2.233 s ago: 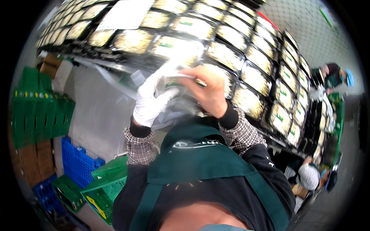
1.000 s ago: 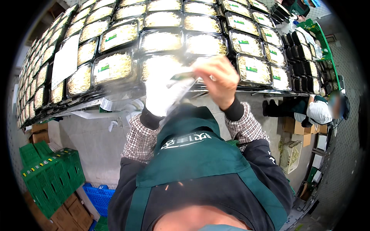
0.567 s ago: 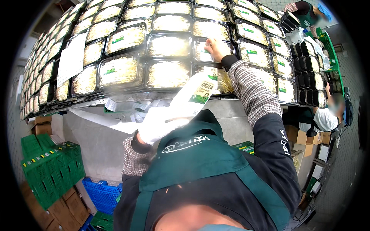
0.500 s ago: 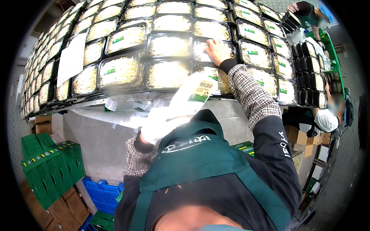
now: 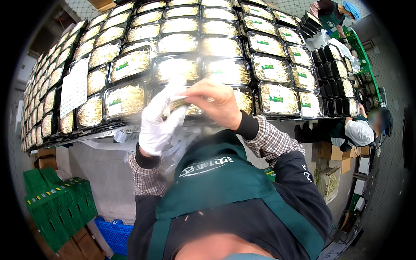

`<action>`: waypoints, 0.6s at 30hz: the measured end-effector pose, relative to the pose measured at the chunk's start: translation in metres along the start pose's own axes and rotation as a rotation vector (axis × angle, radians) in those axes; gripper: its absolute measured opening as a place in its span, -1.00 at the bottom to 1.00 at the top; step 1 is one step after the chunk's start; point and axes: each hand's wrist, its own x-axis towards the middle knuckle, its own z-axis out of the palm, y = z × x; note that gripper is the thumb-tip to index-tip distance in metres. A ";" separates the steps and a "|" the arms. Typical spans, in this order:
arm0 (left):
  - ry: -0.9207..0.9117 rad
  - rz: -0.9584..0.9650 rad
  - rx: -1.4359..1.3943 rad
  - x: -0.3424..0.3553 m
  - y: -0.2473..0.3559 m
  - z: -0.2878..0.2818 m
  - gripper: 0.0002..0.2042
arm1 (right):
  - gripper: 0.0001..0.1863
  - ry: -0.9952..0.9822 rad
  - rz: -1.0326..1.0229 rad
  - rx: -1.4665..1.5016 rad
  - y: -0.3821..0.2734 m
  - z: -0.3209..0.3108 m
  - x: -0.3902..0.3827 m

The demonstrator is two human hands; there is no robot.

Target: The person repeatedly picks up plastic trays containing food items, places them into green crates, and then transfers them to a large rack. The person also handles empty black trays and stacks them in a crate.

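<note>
My left hand (image 5: 159,125), in a white glove, is closed on a strip of labels (image 5: 177,104), seen nearly edge-on and partly hidden by the fingers. White backing paper (image 5: 175,149) hangs in loops below that hand. Thumb and forefinger of my bare right hand (image 5: 216,102) pinch the strip's end next to the glove. Under and beyond both hands stand black trays of bean sprouts with clear tops. One tray (image 5: 227,70) just past my right hand bears a white-and-green label, as does another tray (image 5: 277,99) to the right.
A printed white sheet (image 5: 74,86) lies over trays at the left. Stacked trays (image 5: 333,78) stand at the right, near a green crate (image 5: 368,58). Two co-workers (image 5: 331,17) are on the right side. Green crates (image 5: 60,208) and a blue pallet (image 5: 113,232) sit lower left.
My right hand has left a tray and come back leftward to the label strip, which it now pinches. My left hand has risen slightly with the strip, whose printed face has turned from view.
</note>
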 end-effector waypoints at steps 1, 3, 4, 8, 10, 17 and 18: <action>-0.018 -0.071 0.040 0.007 0.000 -0.006 -0.69 | -0.81 0.070 -0.030 -0.039 -0.003 0.003 0.001; 0.044 -0.001 0.245 0.016 0.013 -0.004 -0.81 | -0.80 0.144 -0.065 -0.061 -0.003 0.003 0.004; 0.045 -0.012 0.336 0.017 0.014 -0.005 -0.81 | -0.80 0.147 -0.071 -0.044 0.001 0.002 0.005; 0.057 0.216 0.458 0.027 -0.011 -0.010 -0.81 | -0.80 0.307 -0.180 -0.262 0.015 -0.023 0.038; -0.157 -0.058 0.622 0.021 -0.019 -0.021 -0.83 | -0.86 0.531 -0.012 -0.010 0.056 -0.065 0.077; -0.792 -0.163 0.142 0.025 0.064 0.072 -0.74 | -0.56 -0.297 0.397 -0.720 0.281 -0.125 0.119; -0.673 -0.089 -0.063 0.013 0.058 0.086 -0.69 | -0.53 -0.331 0.339 -0.775 0.300 -0.120 0.112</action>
